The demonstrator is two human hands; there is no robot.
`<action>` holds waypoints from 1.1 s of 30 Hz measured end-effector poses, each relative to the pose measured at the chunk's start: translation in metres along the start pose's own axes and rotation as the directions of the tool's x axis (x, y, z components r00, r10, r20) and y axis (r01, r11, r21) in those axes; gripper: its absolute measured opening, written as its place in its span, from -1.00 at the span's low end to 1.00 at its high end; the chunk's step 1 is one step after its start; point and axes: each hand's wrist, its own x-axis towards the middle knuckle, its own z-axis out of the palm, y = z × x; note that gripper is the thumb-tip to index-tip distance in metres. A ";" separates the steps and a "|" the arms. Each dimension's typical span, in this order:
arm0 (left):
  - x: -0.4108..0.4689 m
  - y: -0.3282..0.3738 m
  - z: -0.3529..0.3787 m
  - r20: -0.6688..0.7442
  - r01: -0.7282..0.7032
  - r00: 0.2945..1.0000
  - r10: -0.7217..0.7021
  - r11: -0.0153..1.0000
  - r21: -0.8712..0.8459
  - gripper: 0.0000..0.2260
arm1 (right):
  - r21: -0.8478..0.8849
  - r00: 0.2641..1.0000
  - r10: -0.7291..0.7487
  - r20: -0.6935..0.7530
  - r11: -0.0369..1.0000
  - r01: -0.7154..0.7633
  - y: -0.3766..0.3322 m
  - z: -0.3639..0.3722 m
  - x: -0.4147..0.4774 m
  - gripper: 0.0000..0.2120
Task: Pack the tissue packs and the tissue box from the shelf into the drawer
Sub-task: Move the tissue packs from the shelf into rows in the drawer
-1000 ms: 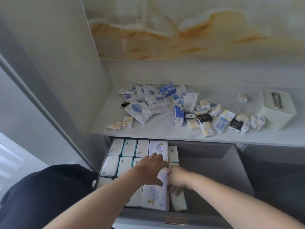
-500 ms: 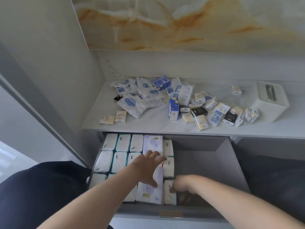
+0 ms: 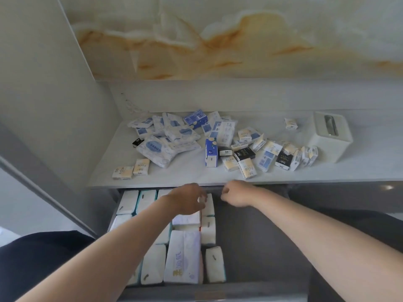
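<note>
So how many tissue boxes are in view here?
1: the white tissue box stands at the right end of the shelf, beside the small packs. None shows in the drawer, though part of it is hidden.

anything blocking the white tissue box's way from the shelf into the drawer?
Nothing visible does. The tissue box stands at the shelf's right end, small packs beside it on its left, not in front. The drawer's right half is bare. Both hands, left and right, hold nothing.
</note>
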 end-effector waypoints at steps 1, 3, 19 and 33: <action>0.008 0.007 -0.011 -0.038 0.008 0.999 -0.010 0.999 -0.043 -0.70 | 0.052 0.999 -0.028 -0.046 0.998 0.030 0.003 -0.013 0.001 -0.79; 0.025 0.020 -0.032 -0.131 0.003 0.991 -0.013 0.997 -0.077 -0.73 | 0.108 0.986 -0.073 -0.152 0.990 0.090 0.009 -0.036 0.002 -0.81; 0.138 0.010 -0.073 -0.165 0.211 0.951 -0.261 0.940 -0.268 -0.34 | -0.031 0.852 -0.080 -0.518 0.997 0.074 0.004 -0.103 0.109 -0.52; 0.157 -0.041 -0.126 -0.197 -0.092 0.818 -0.540 0.217 -0.972 -0.61 | 0.713 0.938 -0.066 -0.341 0.632 0.304 -0.059 -0.112 0.158 -0.88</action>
